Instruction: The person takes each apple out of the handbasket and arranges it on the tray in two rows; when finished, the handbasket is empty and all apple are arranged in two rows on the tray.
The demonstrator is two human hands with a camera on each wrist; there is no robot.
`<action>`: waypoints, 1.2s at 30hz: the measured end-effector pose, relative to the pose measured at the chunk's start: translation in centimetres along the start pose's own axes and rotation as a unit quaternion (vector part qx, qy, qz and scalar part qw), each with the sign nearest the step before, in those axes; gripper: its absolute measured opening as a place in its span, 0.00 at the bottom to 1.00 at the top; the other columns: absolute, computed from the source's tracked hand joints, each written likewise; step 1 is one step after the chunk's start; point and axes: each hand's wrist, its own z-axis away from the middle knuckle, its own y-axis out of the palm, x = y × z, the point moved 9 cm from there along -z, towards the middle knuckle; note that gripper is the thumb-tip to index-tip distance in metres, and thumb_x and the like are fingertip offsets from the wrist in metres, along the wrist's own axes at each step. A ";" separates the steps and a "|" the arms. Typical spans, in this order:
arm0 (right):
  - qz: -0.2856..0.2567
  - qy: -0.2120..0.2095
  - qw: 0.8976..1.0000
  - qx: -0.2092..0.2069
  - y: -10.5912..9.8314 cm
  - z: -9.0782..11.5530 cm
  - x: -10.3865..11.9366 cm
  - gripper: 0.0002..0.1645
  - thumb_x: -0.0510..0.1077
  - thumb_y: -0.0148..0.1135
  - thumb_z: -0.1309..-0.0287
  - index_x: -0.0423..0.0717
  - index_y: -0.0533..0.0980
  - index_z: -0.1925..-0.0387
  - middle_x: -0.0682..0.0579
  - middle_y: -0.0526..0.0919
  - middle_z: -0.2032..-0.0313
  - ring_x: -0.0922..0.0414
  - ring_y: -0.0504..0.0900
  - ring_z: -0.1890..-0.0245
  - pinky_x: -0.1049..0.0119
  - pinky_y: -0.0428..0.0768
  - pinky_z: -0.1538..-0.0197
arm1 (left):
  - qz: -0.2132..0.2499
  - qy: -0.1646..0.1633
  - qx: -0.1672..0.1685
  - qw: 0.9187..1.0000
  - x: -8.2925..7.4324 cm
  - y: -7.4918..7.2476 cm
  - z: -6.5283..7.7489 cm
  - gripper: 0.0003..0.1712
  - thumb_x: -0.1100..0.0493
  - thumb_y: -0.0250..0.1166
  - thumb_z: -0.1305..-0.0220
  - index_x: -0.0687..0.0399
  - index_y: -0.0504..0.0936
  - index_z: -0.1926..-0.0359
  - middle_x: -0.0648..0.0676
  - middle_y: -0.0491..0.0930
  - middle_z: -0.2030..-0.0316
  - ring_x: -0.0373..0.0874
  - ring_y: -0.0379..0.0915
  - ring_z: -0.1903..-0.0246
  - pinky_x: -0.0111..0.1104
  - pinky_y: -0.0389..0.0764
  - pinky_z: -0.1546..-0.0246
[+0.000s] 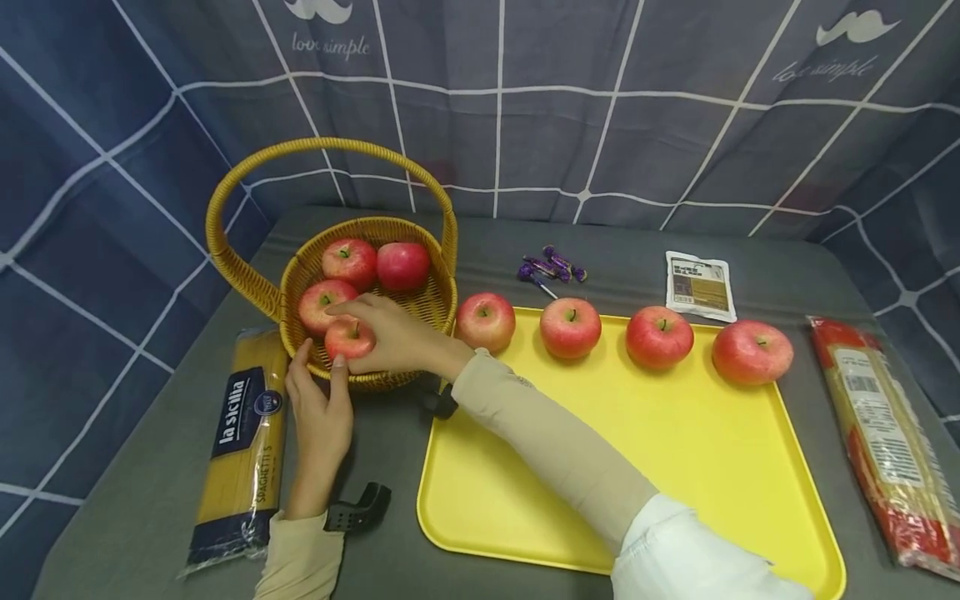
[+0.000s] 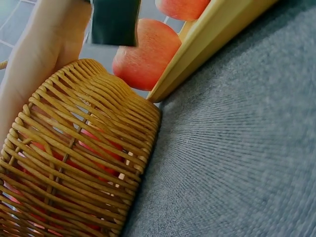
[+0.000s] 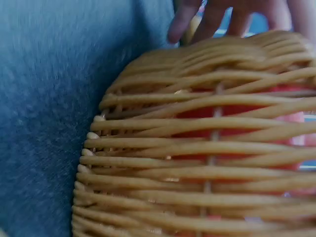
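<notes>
My right hand (image 1: 393,333) reaches into the yellow wicker basket (image 1: 442,296) and grips a red apple (image 1: 350,339) just inside its front rim. Three other apples lie in the basket: one at the left (image 1: 324,302), one at the back (image 1: 349,260) and a darker one (image 1: 403,267) beside it. At the basket's front left rim is my left hand (image 1: 322,417), its fingers extended and the thumb tip near the gripped apple. Through the weave of the basket (image 3: 197,148), red apple skin shows in the right wrist view.
A yellow tray (image 1: 675,467) stands to the right, with several apples (image 1: 570,327) along its far edge. Spaghetti packs lie at left (image 1: 243,450) and right (image 1: 885,442). Behind the tray are purple-wrapped sweets (image 1: 551,267) and a small white-edged pouch (image 1: 700,286). The basket's tall handle (image 1: 330,143) arches overhead.
</notes>
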 end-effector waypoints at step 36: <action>0.007 -0.102 0.994 0.027 -0.5 17.7 0.3 0.37 0.58 0.62 0.54 0.60 0.63 0.41 0.53 0.61 0.41 0.61 0.59 0.39 0.64 0.64 0.39 | -0.014 0.007 0.002 1.000 0.1 0.2 0.1 0.33 0.44 0.48 0.34 0.50 0.51 0.33 0.63 0.51 0.36 0.58 0.46 0.34 0.54 0.50 0.37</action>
